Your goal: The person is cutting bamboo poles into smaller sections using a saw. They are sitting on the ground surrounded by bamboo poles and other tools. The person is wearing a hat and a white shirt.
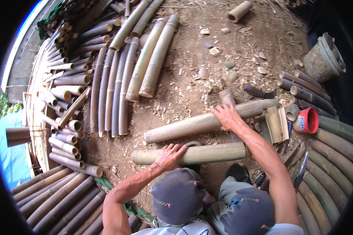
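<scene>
Two thick bamboo poles lie crosswise in front of me. My left hand [169, 157] is closed over the nearer, greenish bamboo pole [215, 153], left of its middle, with the thumb along its top. On the farther bamboo pole [184, 127], my right hand [226, 116] grips from above, fingers bent over its far side. That pole slants up to the right and crosses a wooden piece [226, 96] on the ground. Beyond its right end lies a dark-handled blade [259, 92]. Split bamboo pieces [276, 124] stand near that end.
Long bamboo poles [157, 58] and a stack of cut lengths [66, 129] lie to the left. More poles [333, 156] line the right, beside a red container [306, 120], a knife [302, 170] and a grey bucket [323, 58]. Wood chips and stones cover the dirt.
</scene>
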Motion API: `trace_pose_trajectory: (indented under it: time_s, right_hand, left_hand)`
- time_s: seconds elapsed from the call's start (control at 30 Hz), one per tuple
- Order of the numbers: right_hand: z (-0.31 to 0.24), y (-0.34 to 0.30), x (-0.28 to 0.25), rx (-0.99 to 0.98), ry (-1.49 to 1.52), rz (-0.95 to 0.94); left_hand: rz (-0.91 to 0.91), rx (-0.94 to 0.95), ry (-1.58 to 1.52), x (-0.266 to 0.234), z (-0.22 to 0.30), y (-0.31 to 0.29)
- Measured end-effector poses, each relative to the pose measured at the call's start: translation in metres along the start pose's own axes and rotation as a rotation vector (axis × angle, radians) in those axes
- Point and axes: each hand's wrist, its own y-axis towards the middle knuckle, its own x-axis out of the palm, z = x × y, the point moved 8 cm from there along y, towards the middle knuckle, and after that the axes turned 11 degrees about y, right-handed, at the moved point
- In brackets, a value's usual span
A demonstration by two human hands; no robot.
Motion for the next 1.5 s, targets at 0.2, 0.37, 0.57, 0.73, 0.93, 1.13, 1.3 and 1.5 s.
trace_pose_trajectory:
  time_s: [0.2, 0.37, 0.57, 0.73, 0.93, 1.13, 1.3, 1.5]
  right_hand:
    - [-0.015, -0.033, -0.031, 0.151, 0.463, -0.231]
    - [-0.053, -0.049, -0.061, 0.042, -0.041, -0.112]
    - [-0.041, -0.035, -0.075, -0.104, -0.106, 0.181]
    - [-0.018, -0.046, -0.064, -0.032, -0.105, 0.228]
    - [-0.055, -0.122, -0.083, 0.134, 0.216, 0.650]
    - [-0.036, -0.350, 0.060, 0.930, 0.550, 0.670]
    - [-0.093, -0.474, 0.175, 1.289, 0.565, 0.592]
    - [-0.107, -0.464, 0.178, 1.320, 0.408, 0.682]
  left_hand:
    - [0.146, -0.094, 0.040, -0.024, -0.020, 0.012]
    - [0.245, -0.135, 0.063, -0.060, -0.032, 0.039]
    - [0.428, -0.915, -0.186, -0.046, -0.168, -0.026]
    - [0.157, -1.224, -1.380, 0.049, -0.185, -0.067]
    - [0.458, -1.374, -1.339, 0.077, -0.196, -0.095]
    - [0.483, -1.414, -1.217, 0.051, -0.208, -0.085]
    - [0.333, -1.398, -1.222, 0.064, -0.219, -0.084]
    - [0.294, -1.372, -1.225, 0.053, -0.214, -0.078]
